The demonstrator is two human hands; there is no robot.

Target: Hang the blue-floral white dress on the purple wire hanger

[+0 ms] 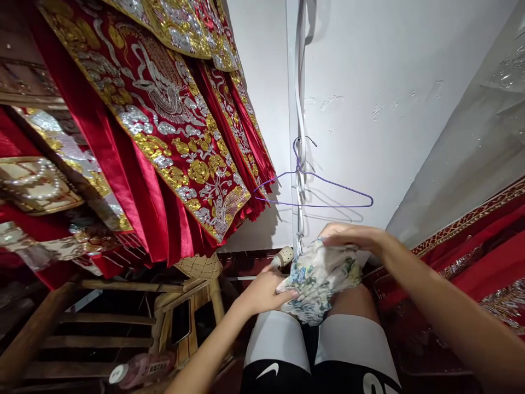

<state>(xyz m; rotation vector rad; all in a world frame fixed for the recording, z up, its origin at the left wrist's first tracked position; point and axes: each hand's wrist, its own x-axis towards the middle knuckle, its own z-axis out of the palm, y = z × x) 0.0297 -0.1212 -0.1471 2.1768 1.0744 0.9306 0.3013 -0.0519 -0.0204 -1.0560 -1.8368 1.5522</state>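
Note:
A bunched white cloth with a blue and green floral print (318, 282) is held over my lap. My left hand (268, 293) grips its left edge, thumb lying on top of the fabric. At the upper right, my right hand (344, 236) is closed over the cloth, its fingertips partly hidden by the folds. Beyond my hands, a purple wire hanger (328, 206) hangs bare from a white strap or cord (301, 104) by the wall.
Red garments with gold and silver embroidery (197, 148) hang at the left. Below them stand a wooden chair (180, 306) with a phone (181, 322) and a pink bottle (141, 369). A cream clog (284, 256) is on the floor. More red beaded fabric (471, 257) fills the right side.

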